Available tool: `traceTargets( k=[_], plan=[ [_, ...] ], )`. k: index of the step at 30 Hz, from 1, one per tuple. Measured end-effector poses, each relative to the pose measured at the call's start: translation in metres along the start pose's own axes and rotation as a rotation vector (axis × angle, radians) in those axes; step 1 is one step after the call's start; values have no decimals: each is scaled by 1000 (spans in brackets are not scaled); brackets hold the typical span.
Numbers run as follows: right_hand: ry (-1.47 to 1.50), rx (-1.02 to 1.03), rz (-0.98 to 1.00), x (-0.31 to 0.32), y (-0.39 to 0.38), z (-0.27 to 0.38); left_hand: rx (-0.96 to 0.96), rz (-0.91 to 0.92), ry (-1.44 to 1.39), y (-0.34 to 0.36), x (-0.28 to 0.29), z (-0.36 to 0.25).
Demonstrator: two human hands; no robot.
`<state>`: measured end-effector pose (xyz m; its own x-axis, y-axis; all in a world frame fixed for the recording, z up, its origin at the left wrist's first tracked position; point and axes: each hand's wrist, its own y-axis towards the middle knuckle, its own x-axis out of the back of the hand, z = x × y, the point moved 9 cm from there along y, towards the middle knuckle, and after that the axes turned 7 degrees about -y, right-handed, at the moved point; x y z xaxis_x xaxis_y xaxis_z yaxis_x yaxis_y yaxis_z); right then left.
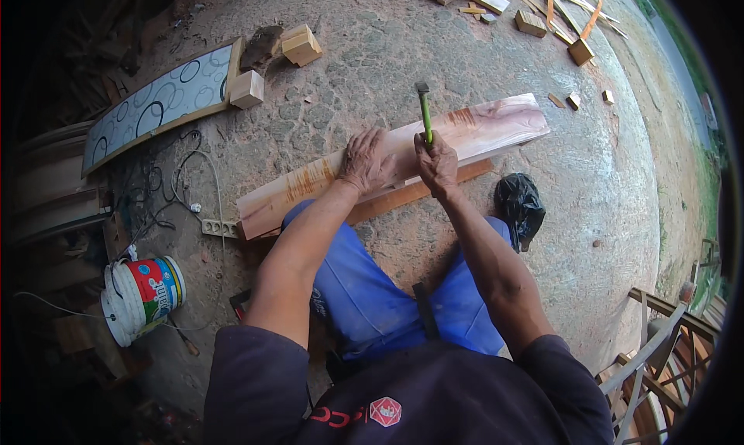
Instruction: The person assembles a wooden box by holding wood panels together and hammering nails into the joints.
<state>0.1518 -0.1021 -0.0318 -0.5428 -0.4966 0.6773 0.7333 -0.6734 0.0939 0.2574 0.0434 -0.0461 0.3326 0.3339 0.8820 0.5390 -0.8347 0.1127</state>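
A long, thick wooden board point(488, 123) with reddish-brown grain lies across in front of my knees, rising toward the right. My left hand point(366, 161) rests on its upper face left of the middle, fingers stretched out and nothing held. Closed round the green handle of a hammer point(425, 113), my right hand point(437, 163) is over the board's middle. The hammer's dark metal head points away from me, past the board's far edge. Beneath the board's near side shows a browner strip of wood point(395, 200).
A black plastic bag point(520, 206) lies by my right knee. At left are a power strip point(220, 228) with cables, a white bucket point(159, 294) and a circle-patterned panel point(159, 96). Wood blocks point(301, 45) and offcuts lie on the far floor. A metal frame point(659, 360) stands at lower right.
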Motion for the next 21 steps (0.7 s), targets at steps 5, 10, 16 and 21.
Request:
traceTargets(
  k=[5,10,16,21],
  plan=[
    [6,1,-19,4,-1,-9,-129,255,184,-26,0,-36],
    [-9,-35,8,3,-2,-1,-102,201,292,-33,-3,-37],
    [35,4,-6,5,-1,-1,-105,167,330,-35,-6,-39],
    [46,-11,-15,4,-2,-5,-94,185,325,-35,-4,-45]
  ],
)
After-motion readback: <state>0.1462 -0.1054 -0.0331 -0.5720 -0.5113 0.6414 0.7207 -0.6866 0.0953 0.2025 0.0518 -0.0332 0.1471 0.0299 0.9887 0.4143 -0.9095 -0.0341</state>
